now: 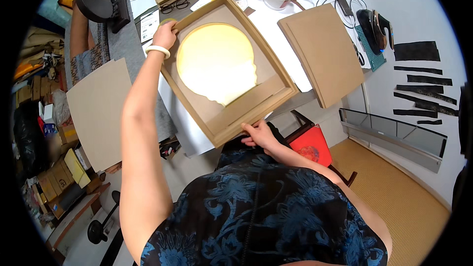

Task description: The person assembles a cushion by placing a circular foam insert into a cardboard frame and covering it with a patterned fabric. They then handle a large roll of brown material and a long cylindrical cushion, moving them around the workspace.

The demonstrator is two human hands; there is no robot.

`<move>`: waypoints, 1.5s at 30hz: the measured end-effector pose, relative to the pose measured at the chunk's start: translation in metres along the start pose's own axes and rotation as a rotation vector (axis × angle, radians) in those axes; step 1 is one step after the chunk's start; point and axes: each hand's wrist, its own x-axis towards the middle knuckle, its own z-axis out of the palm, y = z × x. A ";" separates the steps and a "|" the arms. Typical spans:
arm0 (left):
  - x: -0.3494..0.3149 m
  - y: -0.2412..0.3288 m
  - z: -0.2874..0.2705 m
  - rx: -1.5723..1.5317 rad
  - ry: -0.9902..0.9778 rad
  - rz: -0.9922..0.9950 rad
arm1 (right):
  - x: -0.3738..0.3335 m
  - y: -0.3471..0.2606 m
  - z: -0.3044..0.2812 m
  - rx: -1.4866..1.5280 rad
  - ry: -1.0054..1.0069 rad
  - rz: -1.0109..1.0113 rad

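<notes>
Left hand (165,34) grips the far corner, right hand (258,135) pinches the near edge, steadying the tilted wooden shadow-box frame (281,81) over the desk (276,29).

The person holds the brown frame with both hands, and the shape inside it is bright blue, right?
Not quite. The head view shows both hands, left and right, holding the brown frame, but the shape inside it is pale yellow, not blue.

Brown frame (231,118), perhaps golden panel (217,61)

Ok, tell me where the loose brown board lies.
In the head view the brown board lies flat on the white table, right of the held frame.
</notes>
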 end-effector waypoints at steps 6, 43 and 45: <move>-0.156 0.076 -0.030 -0.198 0.554 -0.102 | -0.007 -0.063 -0.073 -0.706 0.413 -0.800; -0.338 0.088 0.020 0.141 0.118 -0.574 | 0.081 -0.071 -0.109 -0.855 0.381 -0.969; -0.338 0.081 0.018 -0.092 0.127 -0.536 | 0.079 -0.076 -0.116 -0.796 0.346 -0.932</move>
